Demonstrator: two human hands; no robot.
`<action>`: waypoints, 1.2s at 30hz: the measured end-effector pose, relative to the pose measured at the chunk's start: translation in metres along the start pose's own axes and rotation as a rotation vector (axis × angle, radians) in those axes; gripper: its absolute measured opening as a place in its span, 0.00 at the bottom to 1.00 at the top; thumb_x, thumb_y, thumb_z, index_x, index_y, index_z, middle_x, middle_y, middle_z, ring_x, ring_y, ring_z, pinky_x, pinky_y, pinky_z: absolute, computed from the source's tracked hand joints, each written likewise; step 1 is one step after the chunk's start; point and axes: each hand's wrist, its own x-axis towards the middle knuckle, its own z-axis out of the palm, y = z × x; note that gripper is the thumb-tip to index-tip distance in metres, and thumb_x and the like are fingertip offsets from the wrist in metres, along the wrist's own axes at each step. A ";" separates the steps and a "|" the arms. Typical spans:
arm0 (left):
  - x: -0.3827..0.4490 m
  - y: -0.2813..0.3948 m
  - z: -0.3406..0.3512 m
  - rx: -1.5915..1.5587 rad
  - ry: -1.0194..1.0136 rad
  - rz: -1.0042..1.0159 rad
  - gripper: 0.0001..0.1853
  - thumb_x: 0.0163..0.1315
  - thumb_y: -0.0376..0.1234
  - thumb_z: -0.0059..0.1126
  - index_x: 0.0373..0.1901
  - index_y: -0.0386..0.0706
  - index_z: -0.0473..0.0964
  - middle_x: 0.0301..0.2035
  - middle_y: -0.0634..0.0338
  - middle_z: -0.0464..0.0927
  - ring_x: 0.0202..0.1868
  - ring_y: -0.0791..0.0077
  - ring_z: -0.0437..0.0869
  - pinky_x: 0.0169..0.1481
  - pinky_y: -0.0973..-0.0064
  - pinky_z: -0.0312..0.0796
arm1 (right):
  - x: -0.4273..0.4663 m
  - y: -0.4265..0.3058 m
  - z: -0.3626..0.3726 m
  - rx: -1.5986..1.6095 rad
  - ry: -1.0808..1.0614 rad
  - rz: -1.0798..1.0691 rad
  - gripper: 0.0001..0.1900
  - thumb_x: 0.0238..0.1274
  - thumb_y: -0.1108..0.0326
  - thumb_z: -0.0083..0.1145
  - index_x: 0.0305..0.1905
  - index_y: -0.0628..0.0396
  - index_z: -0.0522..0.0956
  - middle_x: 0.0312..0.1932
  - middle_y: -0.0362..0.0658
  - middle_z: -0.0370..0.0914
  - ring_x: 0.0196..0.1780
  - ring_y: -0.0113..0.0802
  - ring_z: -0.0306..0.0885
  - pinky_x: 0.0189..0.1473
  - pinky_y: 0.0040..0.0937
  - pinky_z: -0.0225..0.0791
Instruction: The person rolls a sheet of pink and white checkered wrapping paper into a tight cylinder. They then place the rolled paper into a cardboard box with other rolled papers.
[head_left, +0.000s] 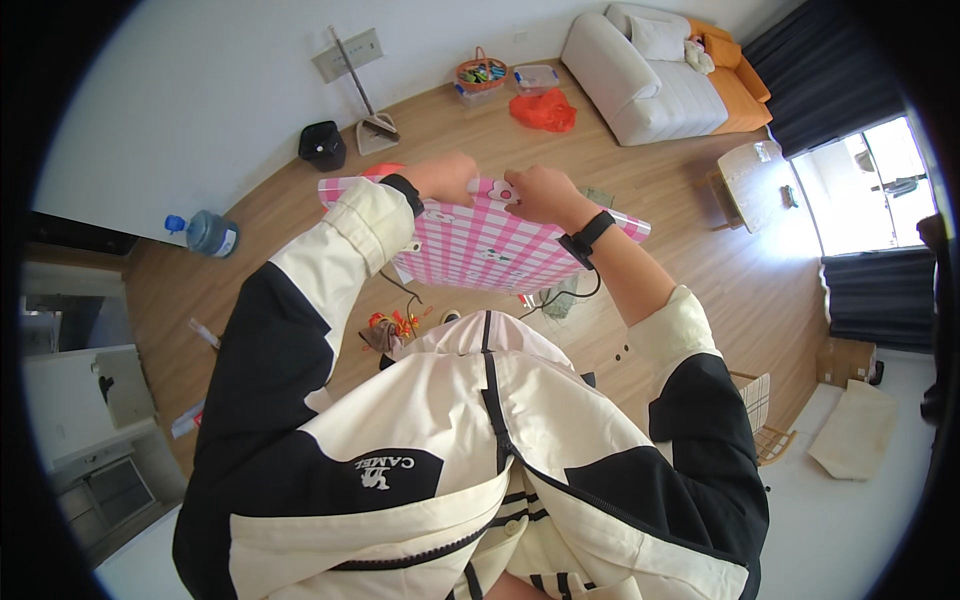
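A pink-and-white checked sheet with a flower pattern (487, 251) stretches in front of my body, its far edge rolled over. My left hand (448, 178) grips that far edge left of the middle, fingers closed on it. Close by on the right, my right hand (541, 196) pinches the same edge beside a printed flower. Both wrists wear black bands, and a dark cord hangs from the right one. What lies beneath the sheet is mostly hidden; part of a red round thing (384, 169) shows behind its far left.
On the wooden floor stand a water jug (212, 234), a black bin (322, 145), a dustpan (376, 135), a basket (482, 73) and a red plastic bag (544, 111). Red-and-yellow decorations (397, 328) lie near my feet. A sofa (660, 90) and low table (759, 187) stand farther off.
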 end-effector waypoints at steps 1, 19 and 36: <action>-0.003 -0.001 0.001 -0.007 -0.029 0.004 0.21 0.55 0.42 0.81 0.43 0.35 0.91 0.38 0.38 0.91 0.43 0.38 0.93 0.52 0.49 0.84 | 0.000 -0.001 0.000 0.018 -0.030 0.004 0.20 0.62 0.55 0.76 0.53 0.52 0.84 0.40 0.55 0.91 0.48 0.61 0.91 0.51 0.58 0.83; -0.033 0.033 0.021 0.049 0.230 -0.118 0.24 0.57 0.39 0.85 0.51 0.39 0.84 0.41 0.45 0.91 0.48 0.40 0.92 0.51 0.45 0.83 | 0.030 0.018 -0.021 0.265 -0.357 -0.064 0.22 0.58 0.62 0.72 0.56 0.60 0.86 0.45 0.58 0.90 0.50 0.58 0.88 0.55 0.48 0.79; -0.029 0.037 0.026 0.209 0.595 0.010 0.21 0.57 0.38 0.82 0.49 0.44 0.81 0.40 0.52 0.88 0.48 0.46 0.90 0.52 0.49 0.81 | 0.025 0.004 -0.008 0.014 -0.094 0.093 0.18 0.64 0.52 0.76 0.55 0.46 0.92 0.49 0.49 0.93 0.55 0.55 0.91 0.56 0.52 0.86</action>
